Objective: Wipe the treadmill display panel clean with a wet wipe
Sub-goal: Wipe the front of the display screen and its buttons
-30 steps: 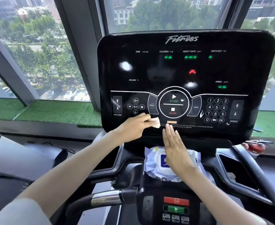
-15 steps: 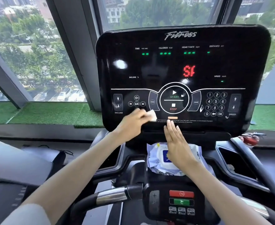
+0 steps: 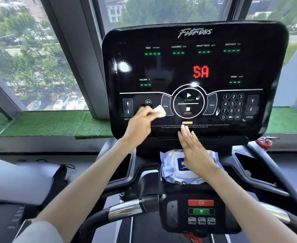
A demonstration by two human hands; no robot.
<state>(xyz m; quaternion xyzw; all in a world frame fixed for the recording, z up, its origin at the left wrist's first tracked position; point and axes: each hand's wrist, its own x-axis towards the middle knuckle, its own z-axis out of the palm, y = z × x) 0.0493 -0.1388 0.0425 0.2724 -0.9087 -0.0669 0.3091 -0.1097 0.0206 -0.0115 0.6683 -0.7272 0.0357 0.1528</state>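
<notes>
The black glossy treadmill display panel (image 3: 195,67) fills the upper centre, lit with green dashes and red "SA". My left hand (image 3: 140,123) pinches a small folded white wet wipe (image 3: 160,111) and presses it on the lower left of the panel, over the media buttons beside the PROG key. My right hand (image 3: 195,151) lies flat with straight fingers, its fingertips touching the panel's bottom edge below the STOP button. It hovers over a white and blue pack of wet wipes (image 3: 172,169) lying in the console tray.
A handlebar (image 3: 125,210) with a chrome grip and a small control box (image 3: 200,213) with red and green buttons sit low in front. Cup recesses (image 3: 253,169) flank the tray. Window frames (image 3: 68,50) and green turf (image 3: 44,123) lie behind the panel.
My left hand has slid the wipe up and left from the panel's bottom text line to the media buttons. The red readout changed to "SA". My right hand stayed in place.
</notes>
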